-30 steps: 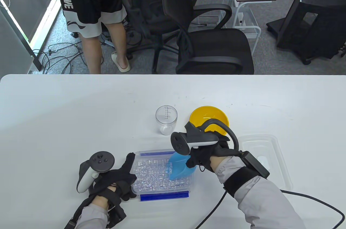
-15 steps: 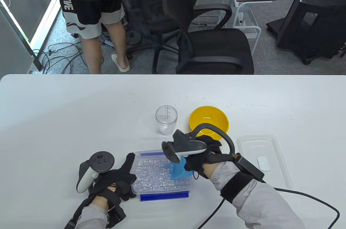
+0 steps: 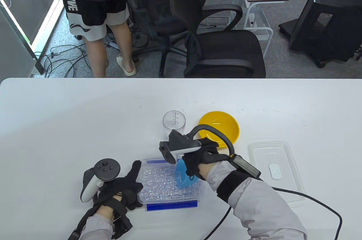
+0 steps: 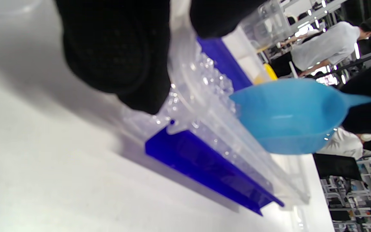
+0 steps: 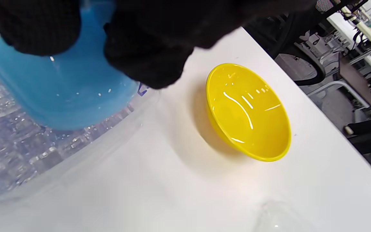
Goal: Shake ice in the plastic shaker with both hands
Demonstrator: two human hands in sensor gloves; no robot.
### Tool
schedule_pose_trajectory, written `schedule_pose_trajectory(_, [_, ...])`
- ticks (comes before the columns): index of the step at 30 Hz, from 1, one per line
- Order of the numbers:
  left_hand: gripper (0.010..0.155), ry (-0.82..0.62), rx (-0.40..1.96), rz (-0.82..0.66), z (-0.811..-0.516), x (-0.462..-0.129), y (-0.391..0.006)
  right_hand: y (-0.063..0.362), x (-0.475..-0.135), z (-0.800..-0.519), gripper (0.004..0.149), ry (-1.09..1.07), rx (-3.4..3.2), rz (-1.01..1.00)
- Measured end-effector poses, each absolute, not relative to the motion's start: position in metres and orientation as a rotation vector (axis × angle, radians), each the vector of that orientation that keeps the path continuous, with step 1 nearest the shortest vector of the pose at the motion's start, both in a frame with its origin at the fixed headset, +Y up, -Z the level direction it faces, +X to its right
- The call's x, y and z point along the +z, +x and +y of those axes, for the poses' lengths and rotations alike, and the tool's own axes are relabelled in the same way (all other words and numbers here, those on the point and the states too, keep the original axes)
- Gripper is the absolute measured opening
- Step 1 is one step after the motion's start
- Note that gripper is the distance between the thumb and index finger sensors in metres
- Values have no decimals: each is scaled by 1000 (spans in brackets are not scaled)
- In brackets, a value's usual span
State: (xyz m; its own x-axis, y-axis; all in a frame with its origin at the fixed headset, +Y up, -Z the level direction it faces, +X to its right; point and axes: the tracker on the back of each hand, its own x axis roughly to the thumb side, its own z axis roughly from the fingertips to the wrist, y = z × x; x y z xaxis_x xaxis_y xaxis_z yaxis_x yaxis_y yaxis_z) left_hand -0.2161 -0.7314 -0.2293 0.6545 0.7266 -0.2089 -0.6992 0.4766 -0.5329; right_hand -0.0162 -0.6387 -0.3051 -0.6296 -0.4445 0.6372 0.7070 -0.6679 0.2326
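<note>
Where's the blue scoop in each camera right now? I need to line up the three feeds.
Table view: blue scoop low centre, over the ice box, held by the right hand.
Left wrist view: scoop right of centre, above the box's rim.
Right wrist view: scoop upper left, under the gloved fingers.
Shared landmark: yellow bowl.

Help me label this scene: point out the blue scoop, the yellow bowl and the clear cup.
blue scoop [image 4: 285, 116]: left wrist view, inside of its bowl.
yellow bowl [image 3: 229, 126]: table view, inner right wall.
clear cup [image 3: 174, 119]: table view, inside near the rim.
</note>
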Motion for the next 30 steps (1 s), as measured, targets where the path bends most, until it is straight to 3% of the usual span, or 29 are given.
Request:
schedule_pose_trajectory(4, [75,-625,875,-51,-731,-229,-216,-31,-310,-642,56,-701,-2220,-616])
schedule_pose_trajectory(15, [75,-622,850,-55,-729,-229,-214,36,-317,-643,55,-857,-2561,-515])
schedule_pose_trajectory(21, [75,-620,852,-54,-730,-229,-215,25,-325,-646,55,-732,-2522,-654])
schedule_pose_trajectory(25, [75,-623,855,-57,-730,-230,-215,3,-321,-649,55,-743,-2379,-596])
schedule_pose_trajectory(30, [75,-622,842,-57,-729,-229,-214,32,-328,-663,55,-860,-2544,-581])
